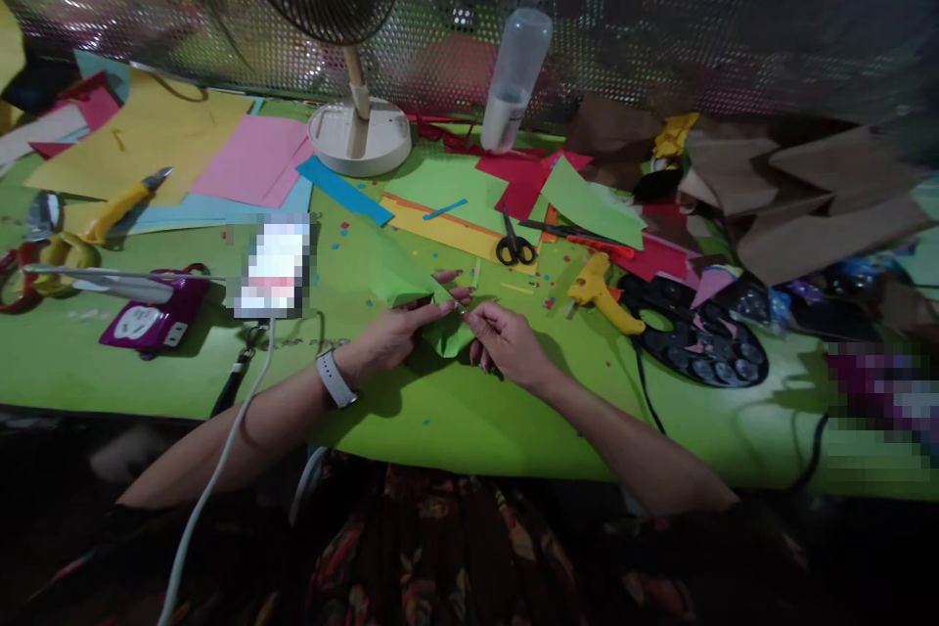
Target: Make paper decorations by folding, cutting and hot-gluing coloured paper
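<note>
A sheet of light green paper (402,272) is held between my two hands above the green tabletop. My left hand (396,335), with a pale watch band at the wrist, pinches the paper between thumb and fingers. On the other side, my right hand (510,342) grips the paper's edge near a thin dark line, its fingertips almost meeting those of the left. Part of the sheet bends down below the fingers. Just beyond the hands lie small black-handled scissors (515,249) on an orange-yellow paper strip (447,228).
A yellow glue gun (603,295) and a black palette (696,337) lie to the right. Left are a lit phone (275,264) with a white cable and a yellow-handled cutter (124,205). Behind stand a fan (359,142) and a clear bottle (517,78), among coloured papers.
</note>
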`<action>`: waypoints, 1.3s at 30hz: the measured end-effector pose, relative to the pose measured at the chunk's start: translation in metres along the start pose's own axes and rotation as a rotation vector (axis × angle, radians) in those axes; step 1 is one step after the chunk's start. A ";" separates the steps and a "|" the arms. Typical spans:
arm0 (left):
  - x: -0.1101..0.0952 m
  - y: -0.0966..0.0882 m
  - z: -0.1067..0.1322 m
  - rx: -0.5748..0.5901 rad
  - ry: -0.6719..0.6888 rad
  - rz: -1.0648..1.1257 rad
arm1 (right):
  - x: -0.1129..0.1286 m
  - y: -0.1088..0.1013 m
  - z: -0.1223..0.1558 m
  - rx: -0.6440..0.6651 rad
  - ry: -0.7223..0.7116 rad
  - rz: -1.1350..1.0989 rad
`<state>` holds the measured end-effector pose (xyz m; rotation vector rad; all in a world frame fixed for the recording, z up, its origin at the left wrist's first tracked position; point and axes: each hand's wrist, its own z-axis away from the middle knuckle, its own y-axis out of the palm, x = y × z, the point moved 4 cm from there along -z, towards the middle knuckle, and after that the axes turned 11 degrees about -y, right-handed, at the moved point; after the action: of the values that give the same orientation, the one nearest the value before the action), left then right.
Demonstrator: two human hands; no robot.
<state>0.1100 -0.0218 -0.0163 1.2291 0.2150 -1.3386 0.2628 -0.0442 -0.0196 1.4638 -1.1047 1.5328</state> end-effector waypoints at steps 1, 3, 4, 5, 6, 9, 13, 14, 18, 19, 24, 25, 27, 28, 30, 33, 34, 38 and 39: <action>0.000 -0.001 0.000 -0.043 0.014 -0.026 | 0.000 0.000 0.000 0.001 0.004 0.002; 0.000 -0.004 0.000 -0.128 0.060 -0.090 | 0.002 0.000 0.000 -0.001 0.012 0.008; -0.001 -0.004 0.000 -0.158 0.088 -0.124 | 0.002 0.000 0.000 -0.004 0.012 0.010; -0.002 -0.003 0.001 -0.173 0.110 -0.154 | 0.003 0.000 0.000 -0.007 0.010 0.010; -0.003 -0.002 0.001 -0.176 0.127 -0.178 | 0.003 0.000 0.000 -0.012 0.006 0.012; -0.005 0.000 0.002 -0.175 0.168 -0.219 | 0.004 -0.001 -0.001 -0.026 -0.021 0.020; -0.004 -0.002 0.001 -0.199 0.162 -0.204 | 0.005 -0.001 -0.002 -0.027 0.007 -0.031; -0.004 -0.003 0.001 -0.204 0.144 -0.191 | 0.005 -0.001 -0.002 -0.026 0.035 -0.061; -0.002 -0.006 0.001 -0.231 0.096 -0.133 | 0.006 0.001 -0.002 0.010 0.100 -0.150; -0.002 -0.007 0.001 -0.241 0.098 -0.122 | 0.007 0.001 -0.002 0.025 0.100 -0.152; -0.005 -0.004 0.003 -0.282 0.092 -0.080 | 0.007 0.001 -0.004 0.040 0.089 -0.157; -0.006 -0.004 0.003 -0.288 0.085 -0.069 | 0.007 0.000 -0.004 0.038 0.096 -0.174; -0.006 -0.003 0.003 -0.298 0.072 -0.040 | 0.007 0.000 -0.005 0.031 0.111 -0.199; -0.006 -0.003 0.002 -0.303 0.072 -0.024 | 0.006 0.000 -0.005 0.032 0.118 -0.204; -0.006 -0.003 0.002 -0.313 0.075 -0.008 | 0.005 0.002 -0.005 0.055 0.125 -0.209; -0.008 -0.004 0.002 -0.319 0.108 -0.016 | 0.002 0.005 -0.005 0.104 0.127 -0.226; -0.008 -0.004 0.003 -0.320 0.119 -0.022 | 0.001 0.006 -0.006 0.109 0.128 -0.232; -0.008 -0.005 0.001 -0.311 0.128 -0.021 | -0.003 0.007 -0.006 0.125 0.146 -0.272; -0.008 -0.006 0.000 -0.310 0.126 -0.012 | -0.003 0.008 -0.006 0.134 0.154 -0.277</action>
<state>0.1024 -0.0158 -0.0133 1.0496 0.5011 -1.1872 0.2534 -0.0416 -0.0229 1.4889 -0.6892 1.5150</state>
